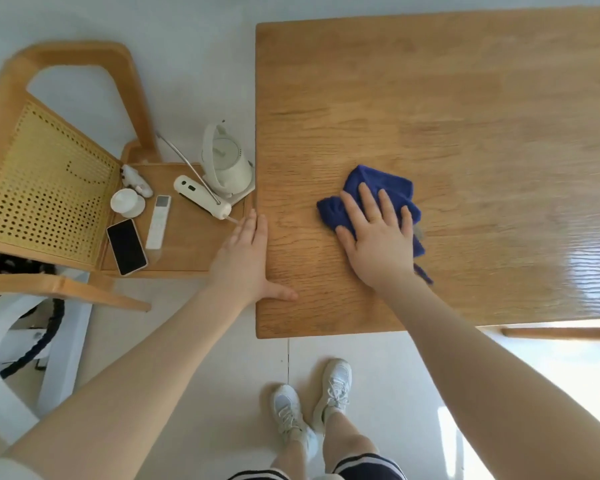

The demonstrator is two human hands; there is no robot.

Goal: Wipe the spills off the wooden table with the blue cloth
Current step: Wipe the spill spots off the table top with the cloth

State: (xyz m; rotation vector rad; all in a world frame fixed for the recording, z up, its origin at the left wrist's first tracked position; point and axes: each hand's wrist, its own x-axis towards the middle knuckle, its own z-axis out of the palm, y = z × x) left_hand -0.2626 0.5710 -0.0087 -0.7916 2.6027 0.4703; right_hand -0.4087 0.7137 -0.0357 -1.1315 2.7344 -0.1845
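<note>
- While the head camera looks straight down, the right hand (378,237) lies flat, fingers spread, pressing on the blue cloth (388,192), not gripping it.
- That crumpled cloth sits on the wooden table (465,98), toward its left part and nearer the person's edge; cloth shows beyond the fingertips and on both sides of the hand.
- Spills are hard to make out; the wood to the right is blurred and glossy with reflected light.
- Open and flat, the left hand (248,258) rests on the table's left edge, thumb stretched along the top, holding nothing.
- Left of the table stands a wooden chair (49,188) whose seat carries a white kettle (226,164), a phone (127,247), a remote (158,221) and a small white cup (128,201).
- Below, two white sneakers (312,407) stand on the pale floor.
</note>
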